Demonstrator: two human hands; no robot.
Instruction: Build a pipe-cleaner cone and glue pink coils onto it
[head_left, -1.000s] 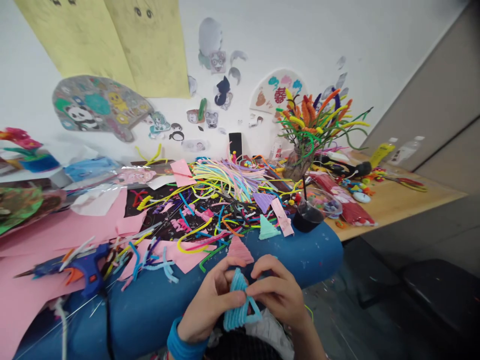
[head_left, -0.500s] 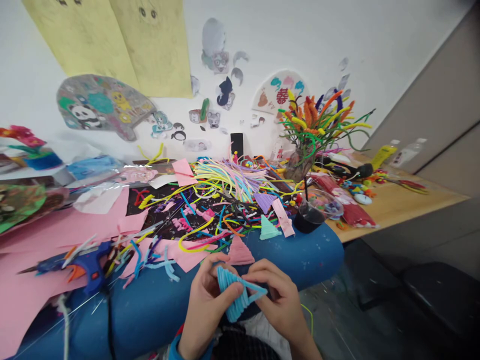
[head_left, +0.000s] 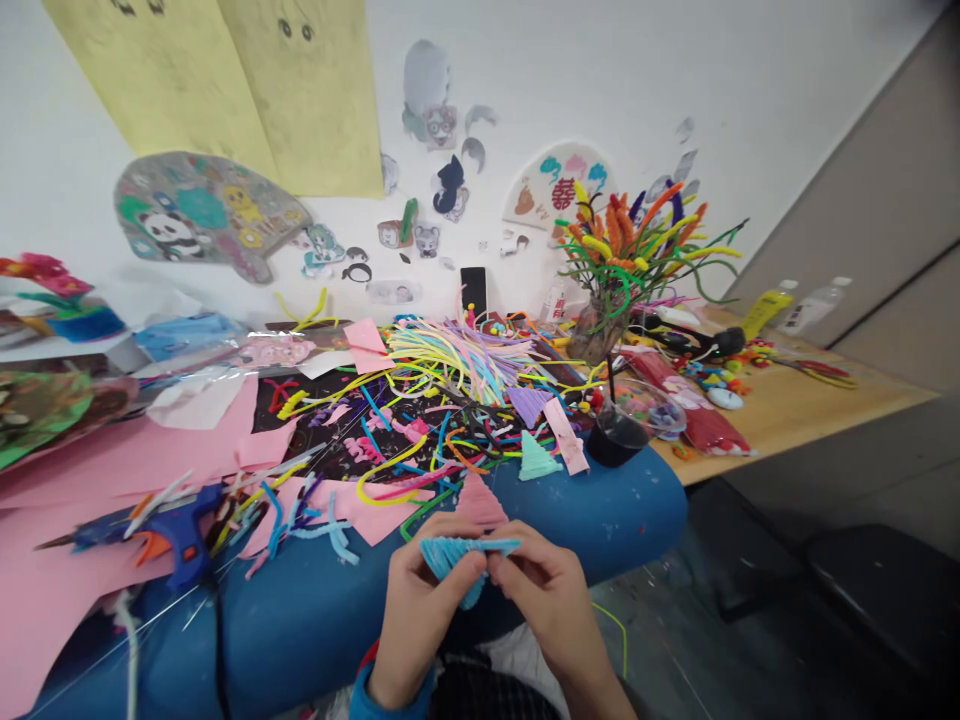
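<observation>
Both hands hold a light-blue triangle made of folded pipe cleaner (head_left: 444, 556) just over the front edge of the table. My left hand (head_left: 420, 595) pinches its ribbed body, thumb on the near side. My right hand (head_left: 541, 585) has thumb and fingers closed at its right part, where a straight strand sticks out along the top. The fingers hide much of the piece. Right behind my hands lies a pink ribbed triangle (head_left: 480, 502). Farther right are a mint-green triangle (head_left: 537, 457), a purple one (head_left: 529, 404) and a pink strip (head_left: 566, 436).
A blue glue gun (head_left: 176, 535) with a black cord lies at left on pink sheets (head_left: 112, 470). Loose pipe cleaners (head_left: 465, 350) cover the middle. A dark cup with a straw (head_left: 616, 438) stands near the right front edge, before a vase of pipe-cleaner flowers (head_left: 600, 325).
The blue triangle has tipped flatter and turned, its loose strand now level along the top. My right hand has moved in closer to my left.
</observation>
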